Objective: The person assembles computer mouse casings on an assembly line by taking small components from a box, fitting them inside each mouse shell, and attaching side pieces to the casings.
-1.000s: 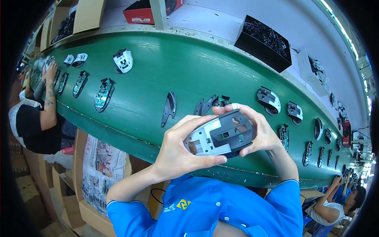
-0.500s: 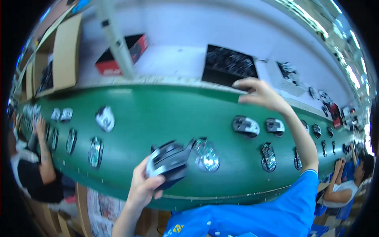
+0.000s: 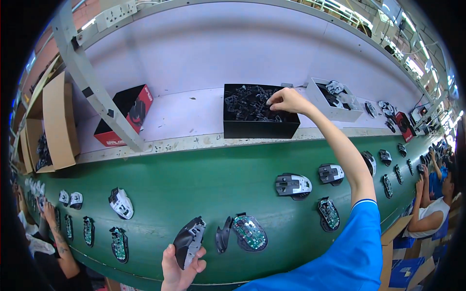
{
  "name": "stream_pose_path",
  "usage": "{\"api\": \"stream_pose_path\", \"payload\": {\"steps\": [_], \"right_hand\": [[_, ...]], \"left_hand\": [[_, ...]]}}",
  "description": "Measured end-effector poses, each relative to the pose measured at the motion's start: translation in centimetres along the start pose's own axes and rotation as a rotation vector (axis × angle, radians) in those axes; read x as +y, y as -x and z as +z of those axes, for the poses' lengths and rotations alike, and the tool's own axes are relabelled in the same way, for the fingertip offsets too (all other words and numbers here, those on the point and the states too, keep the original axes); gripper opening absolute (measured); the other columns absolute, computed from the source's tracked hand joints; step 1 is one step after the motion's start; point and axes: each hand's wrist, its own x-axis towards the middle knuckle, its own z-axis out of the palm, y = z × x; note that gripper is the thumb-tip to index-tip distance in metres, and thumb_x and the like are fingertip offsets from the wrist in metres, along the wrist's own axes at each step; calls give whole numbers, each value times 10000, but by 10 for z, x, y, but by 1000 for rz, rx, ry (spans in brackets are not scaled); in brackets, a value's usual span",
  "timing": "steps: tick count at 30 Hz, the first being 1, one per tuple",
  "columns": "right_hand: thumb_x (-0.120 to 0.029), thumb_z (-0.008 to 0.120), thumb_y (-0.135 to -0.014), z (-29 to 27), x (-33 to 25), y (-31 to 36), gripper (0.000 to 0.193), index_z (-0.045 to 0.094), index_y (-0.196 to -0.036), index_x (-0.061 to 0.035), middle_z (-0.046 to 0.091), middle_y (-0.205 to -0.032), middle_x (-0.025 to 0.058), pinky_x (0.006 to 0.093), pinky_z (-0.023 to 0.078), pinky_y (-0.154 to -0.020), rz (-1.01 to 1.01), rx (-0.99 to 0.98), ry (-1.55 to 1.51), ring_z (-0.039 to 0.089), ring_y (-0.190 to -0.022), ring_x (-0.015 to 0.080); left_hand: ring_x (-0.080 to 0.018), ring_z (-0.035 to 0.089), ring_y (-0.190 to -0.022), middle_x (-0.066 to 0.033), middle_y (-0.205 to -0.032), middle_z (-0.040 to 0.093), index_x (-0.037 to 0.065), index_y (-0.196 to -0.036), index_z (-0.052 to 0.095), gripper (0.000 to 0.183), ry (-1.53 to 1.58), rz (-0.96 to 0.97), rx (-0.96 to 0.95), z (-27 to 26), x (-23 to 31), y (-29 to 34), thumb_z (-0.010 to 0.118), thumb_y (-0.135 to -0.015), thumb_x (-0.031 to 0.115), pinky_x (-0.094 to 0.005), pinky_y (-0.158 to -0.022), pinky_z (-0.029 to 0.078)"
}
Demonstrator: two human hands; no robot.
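Observation:
My left hand (image 3: 180, 272), low in the view, grips a black and grey computer mouse shell (image 3: 190, 241), tilted on its side between thumb and fingers. Just right of it, a curved black side piece (image 3: 223, 235) lies beside a mouse base with a green circuit board (image 3: 250, 233) on the green bench. My right hand (image 3: 287, 101) is stretched far out over a black box (image 3: 262, 129) full of small black plastic parts (image 3: 247, 102). Its thumb and fingers are pinched at the parts; what is between them is too small to name.
Grey and white mouse shells (image 3: 293, 185) and circuit-board bases (image 3: 329, 214) line the green bench (image 3: 194, 184). On the shelf stand a red and black box (image 3: 114, 138) behind a metal post (image 3: 97, 87), and a white box (image 3: 340, 112). People work at both sides.
My right hand has gone from spread fingers near the black box to a pinch among its parts. My left hand has turned the mouse shell onto its side. The view has shifted upward.

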Motion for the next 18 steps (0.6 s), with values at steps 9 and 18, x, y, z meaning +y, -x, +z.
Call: {"api": "stream_pose_path", "payload": {"steps": [9, 18], "right_hand": [[-352, 704, -691, 14, -5, 13, 425, 659, -973, -37, 673, -803, 123, 397, 524, -671, 294, 123, 271, 657, -638, 244], [-315, 748, -729, -27, -12, 20, 286, 703, -911, -98, 664, -785, -3, 255, 455, -446, 569, -164, -179, 587, -633, 90]], "left_hand": [[-216, 427, -772, -101, -1138, 499, 66, -1278, 426, 704, 141, -41, 4, 1, 10, 3, 539, -817, 585, -300, -510, 366], [-215, 426, -754, -113, -1145, 484, 85, -1301, 403, 685, 114, -111, -150, 11, 18, -12, 490, -842, 587, -277, -419, 362]]}}
